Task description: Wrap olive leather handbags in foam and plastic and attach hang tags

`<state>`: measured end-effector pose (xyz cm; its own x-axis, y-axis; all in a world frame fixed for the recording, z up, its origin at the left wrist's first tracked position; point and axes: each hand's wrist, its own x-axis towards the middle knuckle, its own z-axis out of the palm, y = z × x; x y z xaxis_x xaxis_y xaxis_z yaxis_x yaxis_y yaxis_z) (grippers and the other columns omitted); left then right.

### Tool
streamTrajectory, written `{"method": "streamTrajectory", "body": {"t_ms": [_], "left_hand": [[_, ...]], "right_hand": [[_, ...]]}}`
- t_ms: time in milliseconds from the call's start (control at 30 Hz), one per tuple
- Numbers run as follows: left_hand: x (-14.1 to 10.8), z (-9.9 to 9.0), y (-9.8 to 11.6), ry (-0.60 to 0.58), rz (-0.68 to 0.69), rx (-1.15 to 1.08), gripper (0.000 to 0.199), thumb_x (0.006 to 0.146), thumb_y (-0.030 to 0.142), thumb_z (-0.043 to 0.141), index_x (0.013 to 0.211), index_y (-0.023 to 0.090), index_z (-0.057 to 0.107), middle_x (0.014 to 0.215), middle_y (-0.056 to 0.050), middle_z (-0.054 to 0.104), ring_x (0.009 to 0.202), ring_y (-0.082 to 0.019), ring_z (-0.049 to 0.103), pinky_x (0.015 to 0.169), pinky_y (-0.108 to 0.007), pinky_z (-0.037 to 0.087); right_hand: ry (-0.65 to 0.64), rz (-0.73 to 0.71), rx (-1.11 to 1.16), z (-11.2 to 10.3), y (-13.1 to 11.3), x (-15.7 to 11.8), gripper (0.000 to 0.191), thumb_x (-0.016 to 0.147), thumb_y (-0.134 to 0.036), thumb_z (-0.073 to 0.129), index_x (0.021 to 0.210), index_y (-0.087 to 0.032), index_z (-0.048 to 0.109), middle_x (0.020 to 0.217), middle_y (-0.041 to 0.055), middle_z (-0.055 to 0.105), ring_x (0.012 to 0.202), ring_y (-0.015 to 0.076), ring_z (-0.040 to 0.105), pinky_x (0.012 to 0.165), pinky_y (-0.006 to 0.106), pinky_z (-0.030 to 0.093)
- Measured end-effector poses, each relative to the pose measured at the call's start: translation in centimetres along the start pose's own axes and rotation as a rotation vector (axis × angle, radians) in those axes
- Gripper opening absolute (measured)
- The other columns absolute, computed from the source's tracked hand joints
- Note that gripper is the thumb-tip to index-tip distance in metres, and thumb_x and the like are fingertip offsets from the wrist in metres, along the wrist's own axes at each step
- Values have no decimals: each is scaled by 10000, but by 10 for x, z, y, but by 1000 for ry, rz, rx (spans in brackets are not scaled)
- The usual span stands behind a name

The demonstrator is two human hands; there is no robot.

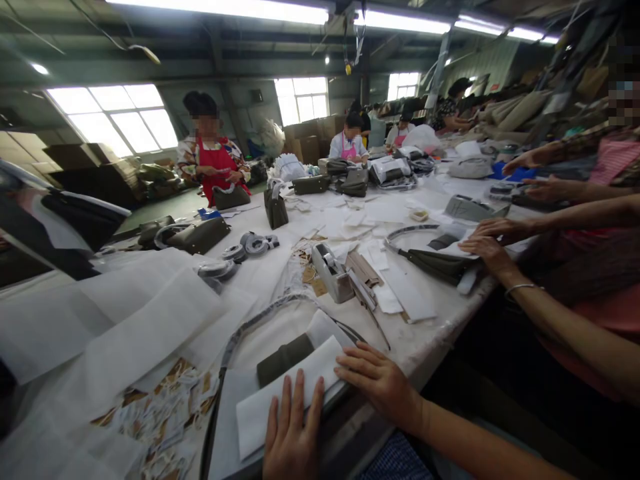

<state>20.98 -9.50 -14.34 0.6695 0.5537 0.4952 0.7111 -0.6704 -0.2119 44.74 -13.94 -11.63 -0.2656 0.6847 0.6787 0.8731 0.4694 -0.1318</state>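
Observation:
A folded white packing sheet (265, 417) lies across a dark olive handbag at the table's near edge. My left hand (295, 427) rests on the sheet with its fingers spread and flat. To its right, my right hand (383, 383) reaches over the sheet's right end, fingers stretched out. An olive flap (284, 360) of the bag shows just beyond the sheet. The bag's long handle (250, 321), wrapped in a clear or grey covering, arches over the white table. Part of the bag beneath the sheet and my hands is hidden.
A grey tape dispenser (333, 273) stands beyond the bag, beside white and brown strips. Large white sheets (150, 320) and paper scraps (160, 413) lie at left. Tape rolls (255, 244) sit farther back. At right, a co-worker's hands (493, 247) touch another olive bag (440, 265).

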Motion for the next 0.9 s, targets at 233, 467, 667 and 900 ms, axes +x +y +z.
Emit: {"method": "streamTrajectory", "body": {"t_ms": [233, 467, 667, 900], "left_hand": [[-2, -2, 2, 0, -31, -32, 703, 891, 69, 444, 1530, 329, 308, 1526, -56, 445, 1387, -287, 445, 1040, -477, 513], [0, -5, 7, 16, -95, -86, 589, 954, 207, 488, 1511, 340, 347, 1541, -40, 425, 1402, -276, 425, 1072, -449, 490], [0, -5, 7, 71, -117, -94, 552, 970, 259, 489, 1501, 343, 365, 1528, -40, 446, 1387, -275, 448, 1060, -443, 501], [-4, -7, 2, 88, -142, -111, 629, 930, 124, 478, 1511, 329, 352, 1532, -52, 439, 1409, -274, 414, 1081, -449, 480]], "right_hand": [[72, 343, 86, -9, -11, -25, 468, 928, -183, 583, 1391, -251, 558, 1363, 96, 622, 1277, 261, 575, 1047, 443, 531], [10, 815, 434, -1, -4, -55, 569, 894, -358, 637, 1433, -222, 518, 1111, 124, 749, 926, 280, 750, 777, 376, 640], [-103, 1012, 788, -6, 8, -26, 436, 756, -379, 740, 1157, -207, 728, 1037, 107, 771, 935, 325, 744, 801, 453, 625], [-10, 1231, 1472, -12, -24, 6, 418, 796, -271, 715, 1211, -249, 665, 1112, 91, 746, 1022, 292, 717, 910, 457, 587]]}}
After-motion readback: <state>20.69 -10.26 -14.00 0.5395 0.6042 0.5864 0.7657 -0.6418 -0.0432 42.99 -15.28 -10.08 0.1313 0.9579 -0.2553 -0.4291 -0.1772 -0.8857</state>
